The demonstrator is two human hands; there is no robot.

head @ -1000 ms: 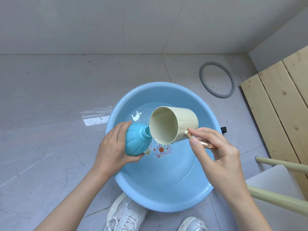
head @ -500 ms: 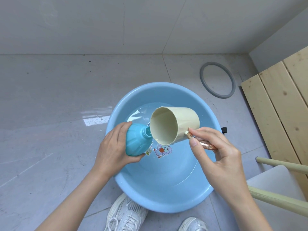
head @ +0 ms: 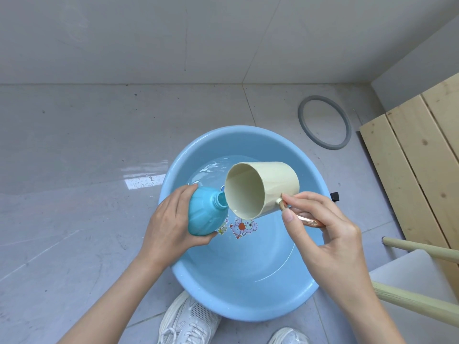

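Note:
My left hand (head: 171,224) grips a small turquoise bottle (head: 206,213), open-necked and tilted so the neck points right. My right hand (head: 323,234) pinches the shiny copper handle (head: 305,219) of a cream mug (head: 260,188). The mug is tipped on its side, its rim right beside the bottle's neck. A little water lies along the mug's lower inside edge. Both are held over a light blue basin (head: 250,304) on the floor, which holds shallow water and has cartoon stickers on its bottom.
The basin sits on grey floor tiles with a wet patch (head: 145,181) to its left. A grey ring (head: 324,121) lies at the back right. Wooden planks (head: 417,155) and a pale stool (head: 422,276) stand to the right. White shoes (head: 188,321) are below the basin.
The bottle's neck has tilted slightly more into view beside the mug's rim. Ripples spread on the water at the basin's back. Both hands stay nearly where they were.

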